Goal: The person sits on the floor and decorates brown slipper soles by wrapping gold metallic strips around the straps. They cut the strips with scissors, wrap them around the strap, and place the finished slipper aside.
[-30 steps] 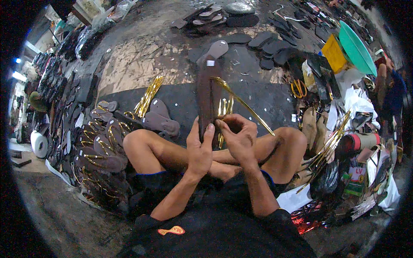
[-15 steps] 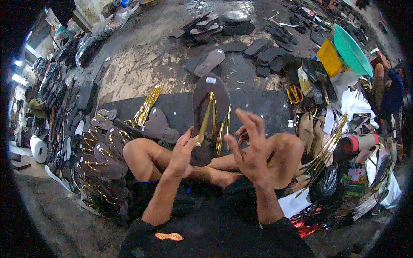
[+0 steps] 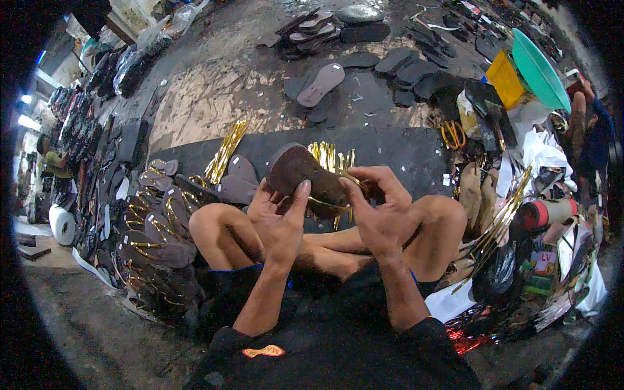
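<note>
A dark brown flip-flop [image 3: 300, 170] is held up in front of my crossed legs, turned sideways and bent. My left hand [image 3: 278, 218] grips its left part, thumb pressed on the face toward me. My right hand [image 3: 382, 211] is closed on its right end, thumb in front and fingers behind. A gold strap shows along the lower edge between the hands; its far end is hidden by my right fingers. Just behind lies a bundle of gold straps [image 3: 323, 153], partly covered by the flip-flop.
Flip-flops with gold straps [image 3: 153, 250] are piled at left, beside another gold strap bundle [image 3: 226, 151]. Dark soles [image 3: 406, 68] and a lighter sole [image 3: 322, 86] lie ahead. Orange-handled scissors [image 3: 453, 135], a green basin [image 3: 538, 71] and scraps are at right, near another person [image 3: 595, 130].
The flip-flop has gone from upright to sideways and bent, its top end brought down. My right hand, free and spread before, has moved in and taken hold of it.
</note>
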### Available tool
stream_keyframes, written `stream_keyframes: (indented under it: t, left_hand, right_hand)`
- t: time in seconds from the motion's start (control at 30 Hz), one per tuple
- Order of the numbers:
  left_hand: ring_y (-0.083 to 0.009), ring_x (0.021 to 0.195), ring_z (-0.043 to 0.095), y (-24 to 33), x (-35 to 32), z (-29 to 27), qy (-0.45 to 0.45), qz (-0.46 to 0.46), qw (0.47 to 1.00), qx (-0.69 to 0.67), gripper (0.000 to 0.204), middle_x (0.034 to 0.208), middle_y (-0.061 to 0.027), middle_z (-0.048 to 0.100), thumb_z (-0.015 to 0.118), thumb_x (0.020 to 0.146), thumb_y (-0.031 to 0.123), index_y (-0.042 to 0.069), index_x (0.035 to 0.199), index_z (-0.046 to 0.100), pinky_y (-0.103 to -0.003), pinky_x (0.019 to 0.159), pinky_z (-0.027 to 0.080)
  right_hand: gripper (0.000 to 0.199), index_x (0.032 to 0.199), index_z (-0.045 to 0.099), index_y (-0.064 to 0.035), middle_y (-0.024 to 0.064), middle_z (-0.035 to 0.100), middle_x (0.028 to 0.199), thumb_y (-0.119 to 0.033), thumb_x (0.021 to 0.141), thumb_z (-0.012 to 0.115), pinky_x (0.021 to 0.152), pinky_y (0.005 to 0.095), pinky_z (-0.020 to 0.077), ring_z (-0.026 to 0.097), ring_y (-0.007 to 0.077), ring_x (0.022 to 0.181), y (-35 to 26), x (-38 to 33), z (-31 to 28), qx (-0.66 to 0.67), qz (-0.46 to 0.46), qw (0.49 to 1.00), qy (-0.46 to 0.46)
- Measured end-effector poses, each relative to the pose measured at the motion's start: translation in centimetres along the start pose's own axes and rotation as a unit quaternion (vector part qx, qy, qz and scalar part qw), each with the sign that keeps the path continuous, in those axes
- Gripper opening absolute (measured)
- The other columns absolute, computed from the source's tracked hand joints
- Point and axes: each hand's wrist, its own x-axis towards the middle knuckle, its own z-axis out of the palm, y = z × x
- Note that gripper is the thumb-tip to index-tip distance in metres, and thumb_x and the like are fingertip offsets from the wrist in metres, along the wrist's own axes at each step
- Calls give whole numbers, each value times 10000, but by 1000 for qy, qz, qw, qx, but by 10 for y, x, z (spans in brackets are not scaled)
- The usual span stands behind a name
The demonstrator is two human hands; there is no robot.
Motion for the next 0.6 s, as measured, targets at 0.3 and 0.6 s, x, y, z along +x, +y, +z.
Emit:
stream_keyframes:
  t: [0.3,0.6]
  left_hand:
    - [-146,1000,734,-9,-20,-6,-30,132,984,119,290,1151,-98,765,798,942,41,-32,1212,722,-283,892,591]
    - [-261,1145,727,-16,-12,-12,-48,356,917,174,246,1191,-137,779,811,903,28,-12,1138,750,-412,1012,572]
  right_hand:
    - [183,1105,771,-16,112,752,965,-8,923,787,700,288,576,729,165,798,-13,-6,8,-23,-48,997,-51]
    - [410,1339,681,-104,145,681,1366,-84,939,766,948,382,614,726,335,1162,9,-8,9,40,-65,993,-94]
